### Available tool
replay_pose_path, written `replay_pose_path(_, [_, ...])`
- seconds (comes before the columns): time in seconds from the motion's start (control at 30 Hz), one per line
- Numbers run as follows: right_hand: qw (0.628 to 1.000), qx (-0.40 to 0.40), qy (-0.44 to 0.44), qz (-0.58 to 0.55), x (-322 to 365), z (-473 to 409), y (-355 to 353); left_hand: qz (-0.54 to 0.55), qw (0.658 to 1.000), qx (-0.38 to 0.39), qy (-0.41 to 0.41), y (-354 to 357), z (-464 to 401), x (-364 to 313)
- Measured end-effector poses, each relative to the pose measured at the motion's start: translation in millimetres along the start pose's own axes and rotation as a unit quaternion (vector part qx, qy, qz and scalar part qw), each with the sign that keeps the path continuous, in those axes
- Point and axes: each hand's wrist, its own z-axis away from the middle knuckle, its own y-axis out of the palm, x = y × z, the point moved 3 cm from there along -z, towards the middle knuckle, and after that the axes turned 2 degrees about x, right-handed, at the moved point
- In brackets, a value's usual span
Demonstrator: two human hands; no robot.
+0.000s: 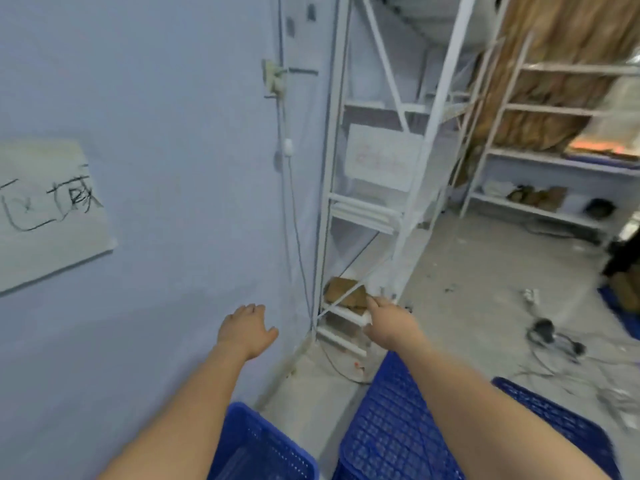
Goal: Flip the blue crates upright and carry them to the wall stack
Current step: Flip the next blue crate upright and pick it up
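While both hands, left hand (247, 329) and right hand (388, 322), reach out spread and empty, the next move is gripping a blue crate (391, 427).

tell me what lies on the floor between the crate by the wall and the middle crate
In the head view, only bare grey floor lies between the crate by the wall and the middle crate.

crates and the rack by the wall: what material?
Crates: look like moulded blue plastic, from the uniform colour and lattice walls. Rack: likely white-painted metal, judging by thin straight uprights and diagonal braces; blur leaves the finish uncertain.
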Motion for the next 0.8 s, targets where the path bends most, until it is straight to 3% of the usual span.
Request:
replay_pose_path(0.17, [0.995, -0.047, 0.090, -0.021, -100.5, 72.4, -71.0, -0.018, 0.995, -0.010, 0.102, -50.7, 17.3, -138.5])
replay_pose_path(0.37, [0.982, -0.079, 0.171, -0.016, -228.0, 183.3, -100.9, -0.004, 0.980, -0.015, 0.200, -67.4, 70.7, -307.3])
replay_pose_path(0.63, [0.955, -0.085, 0.283, -0.003, -412.4, 327.6, -109.6, 0.027, 0.954, 0.012, 0.297, -20.3, 160.6, -538.0])
replay_pose_path(0.8, [0.941, -0.067, 0.331, -0.012, -489.8, 380.8, -109.4, -0.042, 0.937, 0.036, 0.346, 15.7, 199.4, -626.3])
